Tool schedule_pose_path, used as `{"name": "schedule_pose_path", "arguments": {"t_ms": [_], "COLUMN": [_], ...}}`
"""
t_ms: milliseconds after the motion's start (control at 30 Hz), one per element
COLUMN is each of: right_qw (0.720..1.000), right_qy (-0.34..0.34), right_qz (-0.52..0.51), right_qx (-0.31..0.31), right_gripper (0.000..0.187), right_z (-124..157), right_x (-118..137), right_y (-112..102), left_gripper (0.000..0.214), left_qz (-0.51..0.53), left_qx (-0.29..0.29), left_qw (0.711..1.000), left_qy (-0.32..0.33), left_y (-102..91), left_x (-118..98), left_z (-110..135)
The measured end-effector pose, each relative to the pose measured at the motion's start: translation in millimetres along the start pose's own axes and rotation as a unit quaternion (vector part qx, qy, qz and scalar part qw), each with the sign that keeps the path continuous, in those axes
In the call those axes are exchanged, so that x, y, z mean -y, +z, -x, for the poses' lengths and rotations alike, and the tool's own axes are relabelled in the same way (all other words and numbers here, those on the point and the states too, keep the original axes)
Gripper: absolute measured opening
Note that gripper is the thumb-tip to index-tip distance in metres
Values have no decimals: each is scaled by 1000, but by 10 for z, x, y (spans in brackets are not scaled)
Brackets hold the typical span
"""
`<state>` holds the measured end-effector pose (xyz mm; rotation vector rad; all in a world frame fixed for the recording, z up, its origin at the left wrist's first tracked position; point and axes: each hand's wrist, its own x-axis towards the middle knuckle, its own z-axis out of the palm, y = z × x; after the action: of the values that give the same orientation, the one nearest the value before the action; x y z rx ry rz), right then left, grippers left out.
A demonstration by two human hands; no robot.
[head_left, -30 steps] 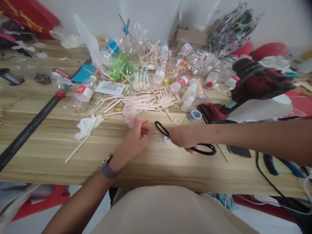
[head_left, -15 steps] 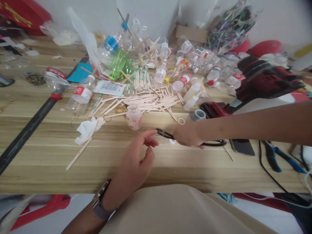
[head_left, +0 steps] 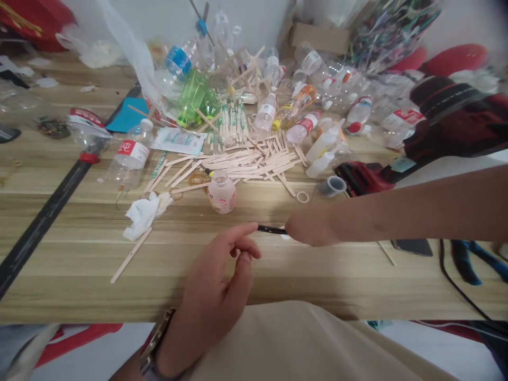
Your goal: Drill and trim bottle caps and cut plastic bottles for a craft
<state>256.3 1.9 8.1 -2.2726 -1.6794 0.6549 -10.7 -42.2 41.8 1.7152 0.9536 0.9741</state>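
My right hand (head_left: 311,225) is closed around a slim black tool (head_left: 272,229), whose narrow end points left. The rest of the tool is hidden behind the hand and forearm, so I cannot tell its kind. My left hand (head_left: 222,275), with a watch at the wrist, has its index finger stretched out to the tool's tip. Its thumb and other fingers are bent loosely, with a gap between them and nothing gripped. Just beyond the left fingertips stands a small uncapped bottle (head_left: 222,194) with pinkish print. A small white piece (head_left: 284,236) lies partly under the right hand.
Wooden sticks (head_left: 246,165) are heaped mid-table, with plastic bottles (head_left: 265,112) behind. A red-black power tool (head_left: 448,121), a grey cup (head_left: 332,186), a phone (head_left: 413,247) and blue-handled pliers (head_left: 468,264) lie right. A black bar (head_left: 43,222) crosses the left side.
The camera view has shifted slightly. The black tool has turned, so its looped outline now shows only as a thin strip. My left index finger remains at its tip.
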Motion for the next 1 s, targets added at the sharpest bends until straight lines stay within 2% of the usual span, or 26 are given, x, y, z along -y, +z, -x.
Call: {"name": "schedule_pose_path", "arguments": {"t_ms": [33, 100, 167, 233, 300, 367, 467, 567, 633, 700, 767, 833, 900, 933, 1000], "right_qw": [998, 974, 942, 911, 888, 878, 881, 862, 847, 852, 877, 907, 920, 910, 860], "right_qy": [-8, -43, -65, -80, -92, -97, -93, -78, -72, -78, -110, -184, -281, -330, -425], "right_qz": [17, 51, 78, 102, 116, 102, -9, -140, -185, -192, -163, -75, 68, 143, 259], "right_qx": [63, 218, 320, 391, 436, 457, 463, 480, 493, 480, 439, 370, 265, 208, 112], "right_gripper": [31, 26, 25, 23, 32, 47, 52, 44, 40, 40, 41, 40, 34, 28, 15], "right_z": [0, -23, -53, -59, -19, 72, 266, 456, 555, 629, 680, 708, 718, 720, 721], "right_x": [28, 97, 171, 241, 305, 363, 439, 508, 546, 565, 560, 528, 474, 442, 380], "right_y": [6, -8, -67, -170, -295, -410, -525, -596, -641, -685, -719, -737, -739, -737, -733], "left_gripper": [37, 36, 36, 34, 28, 23, 38, 54, 49, 39, 33, 30, 28, 27, 30], "left_qz": [0, -1, 0, -1, -2, 2, 16, 6, -16, -28, -20, -5, 8, 16, 40], "left_qx": [-4, -4, 1, -3, -19, -28, 34, 135, 158, 148, 132, 135, 146, 152, 168], "left_qw": [1000, 1000, 1000, 1000, 999, 995, 989, 988, 987, 989, 991, 991, 989, 988, 983], "left_qy": [0, -5, -13, -26, -51, -97, -145, -72, -16, 1, -3, -10, -21, -30, -64], "left_y": [-2, -4, -4, -1, 13, 44, 118, 203, 259, 311, 349, 368, 371, 371, 377], "left_x": [-8, -15, -5, 28, 78, 133, 188, 183, 156, 124, 94, 66, 42, 32, 17], "left_z": [-9, -26, -37, -47, -65, -97, -168, -230, -251, -261, -266, -266, -265, -264, -265]}}
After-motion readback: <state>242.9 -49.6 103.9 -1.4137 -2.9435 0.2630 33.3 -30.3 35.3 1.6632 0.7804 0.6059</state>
